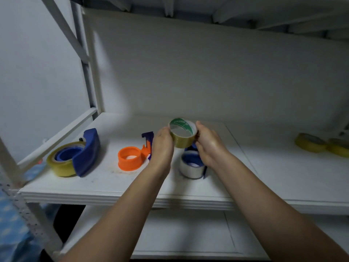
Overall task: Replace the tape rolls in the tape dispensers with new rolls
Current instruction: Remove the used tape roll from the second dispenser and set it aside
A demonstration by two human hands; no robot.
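Both hands are up, and between them sits the yellowish tape roll with a green-printed cardboard core (184, 141), held in the air just right of and above the orange-and-blue plastic tape dispenser (130, 157). The left hand (162, 146) clasps the roll's left side and the right hand (208, 146) grips its right side, thumb on the rim. The orange-and-blue dispenser lies flat on the white shelf board (264, 167), round orange hub facing up. To its left lies a dark blue plastic dispenser (88, 152) carrying a yellowish roll. To its right, under the right hand, is a blue dispenser with a clear, silvery roll (191, 167). Far to its right, two loose yellow tape rolls (310, 142) lie side by side.
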